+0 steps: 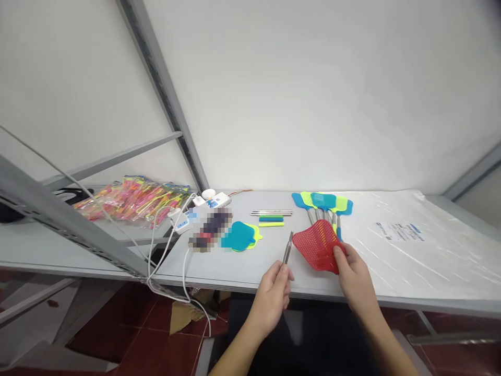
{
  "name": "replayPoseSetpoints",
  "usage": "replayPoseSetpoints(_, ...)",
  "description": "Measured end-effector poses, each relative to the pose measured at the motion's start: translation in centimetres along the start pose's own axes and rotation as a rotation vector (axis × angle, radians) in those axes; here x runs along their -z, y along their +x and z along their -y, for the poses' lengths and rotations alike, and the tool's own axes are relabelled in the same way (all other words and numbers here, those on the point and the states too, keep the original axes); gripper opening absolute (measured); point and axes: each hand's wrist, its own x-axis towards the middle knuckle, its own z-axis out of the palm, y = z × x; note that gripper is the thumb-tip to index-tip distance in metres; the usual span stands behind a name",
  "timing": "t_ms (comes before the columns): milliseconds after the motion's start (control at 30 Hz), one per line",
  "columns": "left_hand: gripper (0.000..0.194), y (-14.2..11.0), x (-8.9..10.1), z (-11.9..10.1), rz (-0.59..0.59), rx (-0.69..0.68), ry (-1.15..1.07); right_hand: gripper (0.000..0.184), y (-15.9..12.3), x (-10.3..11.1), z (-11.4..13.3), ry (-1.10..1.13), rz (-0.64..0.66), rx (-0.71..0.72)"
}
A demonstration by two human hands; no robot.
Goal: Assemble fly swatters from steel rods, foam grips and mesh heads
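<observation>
My left hand [274,290] pinches the near end of a thin metal rod [288,247], which points away from me above the grey table [242,263]. My right hand [352,274] grips the edge of a red mesh fly-swatter head [316,243], held just right of the rod's tip. Behind it lie several finished swatters with blue and yellow-green heads [324,202] on metal handles. Loose blue and yellow-green heads [240,236] sit left of the rod. Further back lie spare metal rods [271,212] and blue, green and yellow grip sleeves [271,220].
A bag of colourful parts [133,198] rests at the back left beside white chargers and cables [183,219]. A grey shelf brace [70,224] slants across the left. Clear plastic sheeting with a label [399,231] covers the table's right side. The table's front edge is near my wrists.
</observation>
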Motion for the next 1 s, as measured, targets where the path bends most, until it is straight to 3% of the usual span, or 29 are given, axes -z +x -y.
replayPoseSetpoints(133, 0.034, -1.6, -1.7, 1.3, 0.012, -0.056, 0.148, 0.029, -1.8, 1.2, 0.7, 0.584, -0.078, -0.122)
replayPoseSetpoints(233, 0.033, -3.3, -2.7, 1.9, 0.012, -0.189, 0.433, 0.022, -3.8, 1.5, 1.6, 0.783, -0.098, -0.082)
replayPoseSetpoints(367, 0.032, -5.0, -3.2, 2.1, 0.085, -0.316, 0.69, 0.024, -6.4, 1.8, 2.2, 0.777, -0.134, 0.036)
replayPoseSetpoints(467, 0.033, -5.3, -3.2, 2.2, 0.124, -0.365, 0.751, 0.026, -7.4, 1.9, 2.2, 0.705, -0.232, 0.14)
replayPoseSetpoints(567, 0.034, -5.2, -3.2, 2.1, 0.152, -0.401, 0.792, 0.022, -7.9, 1.7, 2.5, 0.644, -0.226, 0.208)
replayPoseSetpoints(733, 0.034, -5.2, -2.7, 1.9, 0.176, -0.447, 0.824, 0.029, -8.5, 1.2, 3.3, 0.618, -0.137, 0.26)
replayPoseSetpoints(900, 0.033, -5.2, -2.2, 2.0, 0.172, -0.492, 0.905, 0.029, -8.4, 1.1, 3.7, 0.677, -0.296, 0.277)
replayPoseSetpoints(1000, 0.033, -5.1, -2.3, 2.0, 0.18, -0.488, 0.926, 0.03, -8.3, 1.0, 3.6, 0.676, -0.301, 0.252)
